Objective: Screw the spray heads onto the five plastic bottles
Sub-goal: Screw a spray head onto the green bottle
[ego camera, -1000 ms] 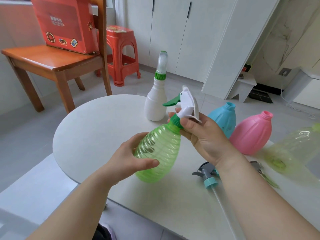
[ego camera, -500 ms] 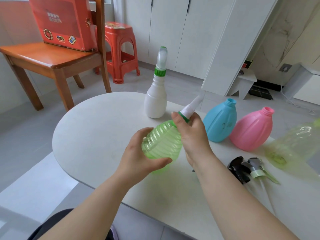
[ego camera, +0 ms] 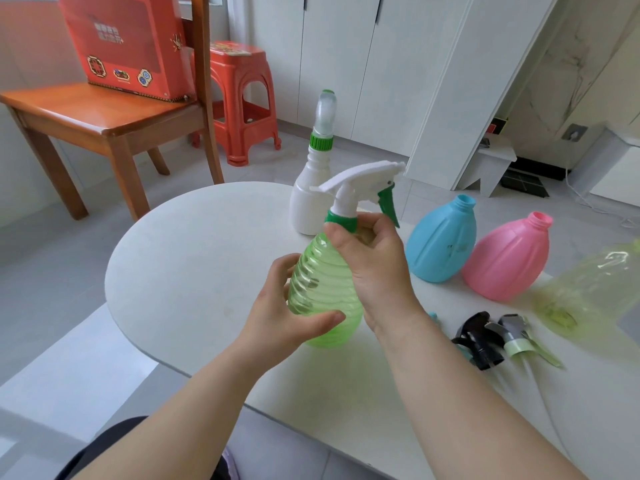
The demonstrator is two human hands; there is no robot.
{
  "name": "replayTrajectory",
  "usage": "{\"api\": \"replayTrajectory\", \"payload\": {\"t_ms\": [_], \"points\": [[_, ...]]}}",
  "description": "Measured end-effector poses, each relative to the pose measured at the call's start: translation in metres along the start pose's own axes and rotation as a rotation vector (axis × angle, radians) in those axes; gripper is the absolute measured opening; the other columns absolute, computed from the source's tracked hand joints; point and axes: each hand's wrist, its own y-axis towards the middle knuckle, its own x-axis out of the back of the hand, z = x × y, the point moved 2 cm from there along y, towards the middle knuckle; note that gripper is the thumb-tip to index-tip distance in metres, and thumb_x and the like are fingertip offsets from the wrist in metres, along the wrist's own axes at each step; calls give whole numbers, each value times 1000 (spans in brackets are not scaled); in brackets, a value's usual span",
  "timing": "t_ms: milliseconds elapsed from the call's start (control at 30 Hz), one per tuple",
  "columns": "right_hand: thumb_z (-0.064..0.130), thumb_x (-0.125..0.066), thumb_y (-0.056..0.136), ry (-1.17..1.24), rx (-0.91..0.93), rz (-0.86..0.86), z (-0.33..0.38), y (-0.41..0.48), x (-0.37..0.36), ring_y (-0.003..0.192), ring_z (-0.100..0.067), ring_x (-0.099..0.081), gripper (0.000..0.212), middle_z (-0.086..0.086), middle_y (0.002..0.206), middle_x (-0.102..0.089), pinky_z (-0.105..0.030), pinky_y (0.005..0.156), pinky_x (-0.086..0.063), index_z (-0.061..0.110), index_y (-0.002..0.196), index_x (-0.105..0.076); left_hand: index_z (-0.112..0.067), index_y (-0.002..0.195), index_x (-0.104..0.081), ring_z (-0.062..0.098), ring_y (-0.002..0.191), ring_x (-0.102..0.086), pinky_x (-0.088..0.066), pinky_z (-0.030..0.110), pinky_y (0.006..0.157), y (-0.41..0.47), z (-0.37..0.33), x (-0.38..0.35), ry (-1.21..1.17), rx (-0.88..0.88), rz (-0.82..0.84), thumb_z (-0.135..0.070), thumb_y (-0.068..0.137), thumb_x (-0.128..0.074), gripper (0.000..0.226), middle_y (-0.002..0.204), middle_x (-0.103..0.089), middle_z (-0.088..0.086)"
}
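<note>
My left hand (ego camera: 277, 317) grips the belly of a ribbed green bottle (ego camera: 320, 289), held upright just above the white table (ego camera: 194, 258). My right hand (ego camera: 374, 268) pinches the green collar of a white spray head (ego camera: 360, 183) seated on the bottle's neck, its green trigger pointing right. A white bottle (ego camera: 310, 206) with a capped spray head stands behind. A blue bottle (ego camera: 440, 240) and a pink bottle (ego camera: 505, 258) stand with bare necks. A pale yellow-green bottle (ego camera: 595, 292) lies at the right. A black spray head (ego camera: 479, 339) and a grey-green spray head (ego camera: 516, 336) lie on the table.
A wooden chair (ego camera: 104, 116) carrying a red box (ego camera: 128, 43) stands beyond the table at the left, with a red plastic stool (ego camera: 242, 98) behind it. White cabinets line the far wall. A teal part peeks out beside my right wrist.
The bottle has gone from tilted to upright. The spray head has turned, so its trigger now points right instead of left. My right hand has regripped at the collar.
</note>
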Motion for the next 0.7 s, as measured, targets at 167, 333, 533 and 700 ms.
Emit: {"api": "replayTrajectory", "payload": {"t_ms": [167, 333, 533, 700], "points": [[24, -60, 82, -205, 29, 14, 0, -3, -2, 69, 1, -52, 14, 11, 75, -54, -13, 68, -42, 29, 76, -48, -44, 92, -41, -19, 79, -54, -42, 1, 57, 0, 1, -3, 67, -34, -3, -30, 44, -77, 61, 99, -53, -24], [33, -45, 89, -128, 48, 234, 7, -5, -4, 83, -5, -52, 8, 13, 83, -55, -23, 81, -41, 33, 89, -53, -44, 93, -44, -14, 78, -58, -47, 6, 58, 3, -2, 4, -45, 1, 1, -42, 34, -76, 67, 102, -56, -18], [24, -68, 76, -147, 112, -41, 6, -4, -8, 69, 10, -54, 17, 17, 75, -57, -5, 68, -41, 31, 73, -52, -43, 92, -41, -14, 79, -56, -45, 4, 59, -1, -2, 0, 59, -70, -94, -27, 46, -77, 61, 94, -55, -23], [24, -66, 77, -200, 130, -94, 5, -5, -11, 64, 18, -51, 24, 18, 75, -51, 3, 58, -35, 31, 74, -43, -46, 92, -41, -11, 84, -56, -46, 7, 62, -1, -1, -1, 76, -88, -102, -27, 47, -79, 62, 95, -55, -23]]}}
